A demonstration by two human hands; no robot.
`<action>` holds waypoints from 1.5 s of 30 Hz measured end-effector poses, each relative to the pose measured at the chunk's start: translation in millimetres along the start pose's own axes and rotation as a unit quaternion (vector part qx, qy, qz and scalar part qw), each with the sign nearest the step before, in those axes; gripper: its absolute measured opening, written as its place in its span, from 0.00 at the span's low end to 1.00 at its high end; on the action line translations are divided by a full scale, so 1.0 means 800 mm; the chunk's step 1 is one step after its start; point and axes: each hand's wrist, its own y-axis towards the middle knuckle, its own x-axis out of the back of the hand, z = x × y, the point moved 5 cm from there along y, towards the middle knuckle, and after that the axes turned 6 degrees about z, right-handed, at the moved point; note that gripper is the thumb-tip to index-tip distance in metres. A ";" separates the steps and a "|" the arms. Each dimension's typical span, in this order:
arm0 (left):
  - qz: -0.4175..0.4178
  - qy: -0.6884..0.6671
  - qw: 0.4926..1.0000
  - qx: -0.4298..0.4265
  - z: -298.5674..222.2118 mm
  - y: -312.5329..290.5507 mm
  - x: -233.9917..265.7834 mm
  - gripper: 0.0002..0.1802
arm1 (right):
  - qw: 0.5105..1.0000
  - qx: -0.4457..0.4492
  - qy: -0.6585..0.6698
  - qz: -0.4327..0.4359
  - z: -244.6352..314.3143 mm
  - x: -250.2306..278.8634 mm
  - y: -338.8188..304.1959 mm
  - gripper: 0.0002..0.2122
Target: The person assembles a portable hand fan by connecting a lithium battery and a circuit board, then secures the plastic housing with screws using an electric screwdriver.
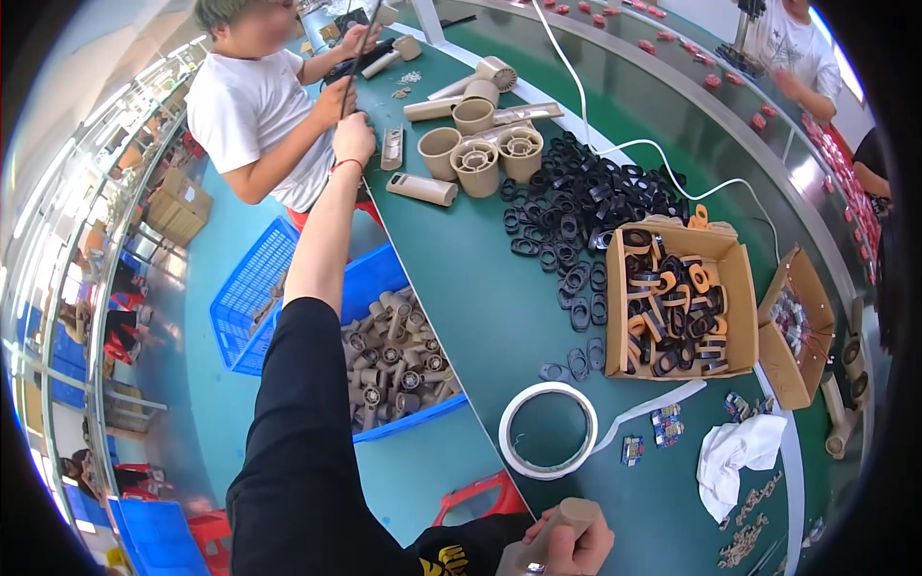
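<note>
My left arm, in a black sleeve, stretches far across the table's left edge. At its end my left hand point(353, 141), with a red string at the wrist, is closed around the lower end of a thin dark rod point(361, 50). A co-worker's hand point(333, 102) is right beside it. Low in the view, my right hand point(582, 545) is wrapped round a beige plastic housing point(574, 516), its lower part cut off by the picture's edge. Near my left hand lie a beige handle shell point(392, 149) and several round beige housings point(476, 169).
Black oval rings point(569, 226) are heaped beside a cardboard box point(745, 322) of black and orange parts. Nearer are a tape roll point(510, 451), small circuit boards point(667, 425) and a white cloth point(730, 456). A blue crate point(360, 274) of beige parts stands below the table's left edge.
</note>
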 end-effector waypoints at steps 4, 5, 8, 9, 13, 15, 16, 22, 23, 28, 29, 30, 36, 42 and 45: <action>-0.011 0.007 1.000 -0.015 -0.010 -0.003 0.006 0.08 | 0.998 -0.047 0.029 -0.031 0.010 -0.005 0.000 0.09; -0.008 0.009 1.000 -0.013 -0.008 0.000 0.005 0.07 | 0.999 -0.038 0.001 -0.031 0.016 -0.004 0.000 0.09; -0.001 0.012 1.000 -0.009 -0.005 0.003 -0.001 0.08 | 0.999 -0.022 -0.033 -0.036 0.017 -0.003 0.000 0.09; -0.027 0.032 0.999 -0.025 -0.007 0.001 -0.002 0.07 | 0.998 -0.013 -0.039 -0.042 0.018 -0.002 0.000 0.09; -0.042 0.120 0.991 -0.049 -0.003 0.006 -0.006 0.07 | 0.999 -0.025 -0.033 -0.034 0.023 -0.006 -0.002 0.10; -0.070 0.101 0.990 -0.063 -0.016 -0.003 0.000 0.07 | 0.999 -0.045 -0.011 -0.023 0.011 -0.005 -0.003 0.09; -0.099 0.087 0.988 -0.076 -0.022 -0.010 0.007 0.09 | 0.999 -0.042 -0.013 -0.024 0.007 -0.006 -0.002 0.09; -0.080 -0.140 0.982 -0.096 -0.062 -0.090 0.068 0.10 | 0.999 0.038 0.035 0.006 0.032 -0.015 -0.004 0.09; -0.059 -0.178 0.980 -0.071 -0.059 -0.101 0.073 0.11 | 0.997 0.078 0.015 -0.012 0.007 -0.014 0.002 0.18; -0.020 -0.367 0.929 -0.050 -0.083 -0.237 0.114 0.14 | 0.996 0.083 0.031 -0.009 -0.006 -0.010 0.007 0.13; -0.007 -0.370 0.928 -0.038 -0.103 -0.275 0.134 0.14 | 0.995 0.095 0.022 0.005 -0.001 -0.012 0.011 0.13; -0.012 -0.370 0.927 -0.060 -0.123 -0.310 0.153 0.12 | 0.994 0.105 0.012 0.019 0.004 -0.014 0.013 0.12; 0.216 -0.477 0.832 -0.181 -0.243 -0.459 0.267 0.02 | 0.986 0.142 0.076 0.053 0.017 -0.002 -0.023 0.13; 0.262 -0.539 0.688 -0.409 -0.347 -0.538 0.356 0.06 | 0.968 0.241 -0.025 -0.058 0.058 0.082 -0.128 0.23; 0.325 -0.617 0.601 -0.390 -0.402 -0.570 0.349 0.07 | 0.913 0.348 -0.138 -0.161 0.081 0.109 -0.169 0.29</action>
